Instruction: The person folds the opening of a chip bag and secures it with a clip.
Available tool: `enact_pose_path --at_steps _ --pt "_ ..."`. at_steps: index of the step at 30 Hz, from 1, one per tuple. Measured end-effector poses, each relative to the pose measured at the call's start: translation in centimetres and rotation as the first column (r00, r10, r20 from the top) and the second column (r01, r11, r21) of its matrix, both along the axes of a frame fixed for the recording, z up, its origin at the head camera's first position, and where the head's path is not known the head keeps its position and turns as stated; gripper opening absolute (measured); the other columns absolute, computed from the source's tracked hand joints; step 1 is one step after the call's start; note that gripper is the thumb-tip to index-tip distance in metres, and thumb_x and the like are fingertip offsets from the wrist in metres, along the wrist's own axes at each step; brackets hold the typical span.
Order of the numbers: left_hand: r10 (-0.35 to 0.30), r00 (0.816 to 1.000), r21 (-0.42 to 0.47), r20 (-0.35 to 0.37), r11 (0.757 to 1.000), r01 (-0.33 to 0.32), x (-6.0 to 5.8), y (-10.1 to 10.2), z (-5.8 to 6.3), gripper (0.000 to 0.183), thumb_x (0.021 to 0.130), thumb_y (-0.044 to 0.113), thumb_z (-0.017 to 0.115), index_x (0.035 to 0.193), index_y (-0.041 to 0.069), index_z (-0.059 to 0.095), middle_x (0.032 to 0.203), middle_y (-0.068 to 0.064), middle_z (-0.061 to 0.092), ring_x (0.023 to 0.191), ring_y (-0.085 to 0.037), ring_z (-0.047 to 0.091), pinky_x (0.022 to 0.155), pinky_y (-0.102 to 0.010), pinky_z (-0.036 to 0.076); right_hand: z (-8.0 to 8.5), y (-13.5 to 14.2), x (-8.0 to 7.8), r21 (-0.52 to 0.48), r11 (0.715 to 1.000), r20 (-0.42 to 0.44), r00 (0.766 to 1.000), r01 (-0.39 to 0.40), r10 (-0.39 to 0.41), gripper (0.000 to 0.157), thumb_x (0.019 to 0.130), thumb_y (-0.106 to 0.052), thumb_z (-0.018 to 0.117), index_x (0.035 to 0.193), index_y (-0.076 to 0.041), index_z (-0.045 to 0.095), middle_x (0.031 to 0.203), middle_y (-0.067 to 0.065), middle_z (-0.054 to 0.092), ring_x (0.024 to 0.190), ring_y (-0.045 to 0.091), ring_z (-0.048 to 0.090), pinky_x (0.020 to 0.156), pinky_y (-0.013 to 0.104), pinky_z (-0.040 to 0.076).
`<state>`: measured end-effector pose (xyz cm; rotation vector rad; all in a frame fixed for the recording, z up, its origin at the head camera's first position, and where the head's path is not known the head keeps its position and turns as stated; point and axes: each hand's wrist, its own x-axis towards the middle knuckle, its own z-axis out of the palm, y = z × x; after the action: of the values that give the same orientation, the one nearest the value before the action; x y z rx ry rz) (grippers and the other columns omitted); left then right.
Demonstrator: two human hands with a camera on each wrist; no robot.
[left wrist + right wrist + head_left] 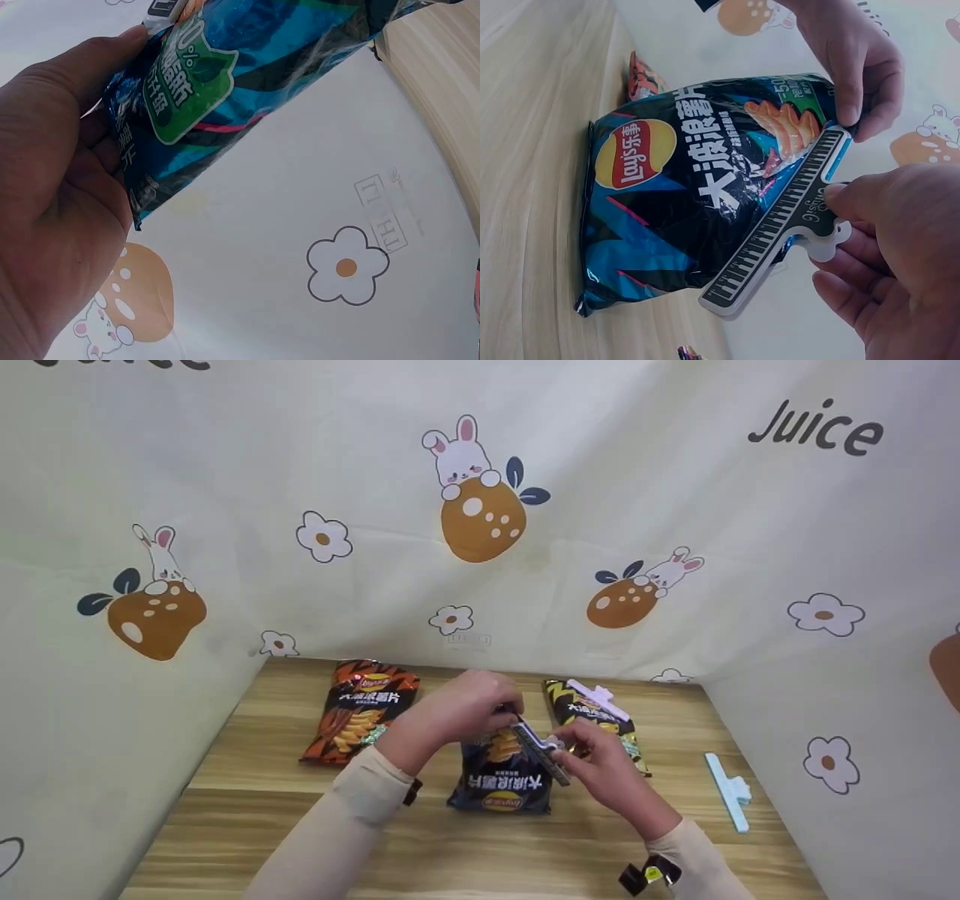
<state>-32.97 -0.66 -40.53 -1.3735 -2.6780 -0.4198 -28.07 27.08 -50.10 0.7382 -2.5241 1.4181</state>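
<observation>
A dark blue Lay's chip bag [501, 784] stands on the table, its printing upside down in the head view. My left hand [469, 705] pinches the bag's upper corner, thumb beside the clip's end, as the left wrist view also shows. Between thumb and fingers, my right hand [907, 255] grips the handle of a bag clip [780, 217] printed with piano keys. The clip lies slanted across the upper part of the bag; whether its jaws have closed on the bag I cannot tell. Part of the bag's top is hidden behind my left hand.
An orange-red chip bag [364, 712] lies at the back left. At the back right lies a black and yellow chip bag [570, 709] with a pink clip [600, 699] on it. A light blue clip [727, 793] rests near the right edge. A printed cloth [375, 585] surrounds the table.
</observation>
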Motion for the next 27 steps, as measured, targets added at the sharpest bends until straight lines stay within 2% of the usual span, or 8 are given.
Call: enact_pose_path --at_steps 4,10,17,23,27 --pt "0.027 0.999 0.07 0.038 0.997 -0.029 -0.2 -1.3 -0.1 0.015 0.108 0.025 0.075 0.113 0.013 0.082 0.106 -0.001 0.077 0.095 -0.018 0.07 0.086 -0.039 0.061 -0.2 0.1 -0.1 -0.014 1.0 -0.005 1.0 -0.015 0.015 0.019 0.099 -0.008 0.082 0.117 -0.014 0.079 0.104 0.0 0.073 0.084 0.022 0.071 0.071 0.029 0.062" --pt "0.058 0.988 0.184 0.146 0.979 -0.085 -0.6 -2.7 -0.5 0.016 0.108 0.03 0.075 0.112 0.016 0.082 0.106 0.003 0.076 0.097 -0.014 0.069 0.087 -0.037 0.061 -0.3 0.2 -0.2 0.01 1.0 -0.014 1.0 -0.006 0.006 0.019 0.1 -0.01 0.082 0.117 -0.017 0.08 0.103 -0.003 0.072 0.085 0.021 0.071 0.072 0.029 0.062" --pt "0.04 0.981 0.283 0.19 0.954 -0.094 -1.3 -3.4 -1.4 0.014 0.107 0.029 0.077 0.108 0.015 0.081 0.1 0.004 0.075 0.092 -0.014 0.068 0.083 -0.037 0.061 -0.4 0.3 -0.2 0.027 1.0 0.004 1.0 0.011 -0.011 0.02 0.1 -0.01 0.082 0.118 -0.018 0.08 0.105 -0.005 0.072 0.087 0.017 0.07 0.076 0.03 0.062" --pt "0.048 0.954 0.313 0.295 0.939 -0.145 -1.6 -4.5 -2.1 0.018 0.102 0.03 0.083 0.113 0.016 0.081 0.106 0.005 0.075 0.099 -0.015 0.067 0.091 -0.042 0.06 -0.4 0.3 -0.3 0.013 1.0 0.002 1.0 0.011 -0.011 0.02 0.1 -0.009 0.081 0.118 -0.017 0.08 0.106 -0.004 0.074 0.087 0.02 0.072 0.075 0.03 0.062" --pt "0.06 0.932 0.324 0.359 0.928 -0.184 -1.7 -5.1 -2.8 0.025 0.101 0.036 0.083 0.118 0.018 0.08 0.112 0.004 0.074 0.106 -0.018 0.067 0.096 -0.046 0.059 -0.4 0.4 -0.2 0.001 1.0 0.012 1.0 0.008 -0.008 0.019 0.101 -0.012 0.081 0.119 -0.018 0.08 0.107 -0.003 0.073 0.087 0.021 0.072 0.075 0.029 0.062"
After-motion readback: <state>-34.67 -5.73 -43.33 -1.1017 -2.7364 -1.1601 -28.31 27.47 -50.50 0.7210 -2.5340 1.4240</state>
